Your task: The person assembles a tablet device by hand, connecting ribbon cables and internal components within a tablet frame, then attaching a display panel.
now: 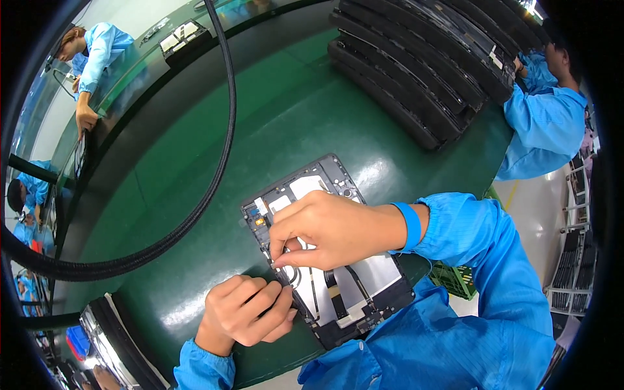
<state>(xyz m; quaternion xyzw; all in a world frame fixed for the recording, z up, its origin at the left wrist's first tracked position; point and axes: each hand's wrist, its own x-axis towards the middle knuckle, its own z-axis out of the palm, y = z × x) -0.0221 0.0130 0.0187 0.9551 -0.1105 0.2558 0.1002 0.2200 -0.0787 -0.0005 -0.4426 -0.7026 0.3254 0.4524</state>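
Observation:
An opened tablet [380, 276] lies at a slant on the green table, its inner side up, with silvery panels, dark flat cables and small parts showing. Over its middle reaches my right hand [328, 231], a blue band at the wrist. Thumb and index finger are pinched together at the tablet's left edge; whatever is between them is too small to name. My left hand [250, 309] is curled beside the lower left edge of the tablet, its fingertips close to the frame. What those fingers hold, if anything, is hidden.
Dark slim devices or trays [416, 78] are piled at the far right. A thick black cable [224, 149] arcs across the left. Another stack [120, 338] stands lower left, a green crate [455, 279] below the table's right edge. Co-workers in blue sit left and right.

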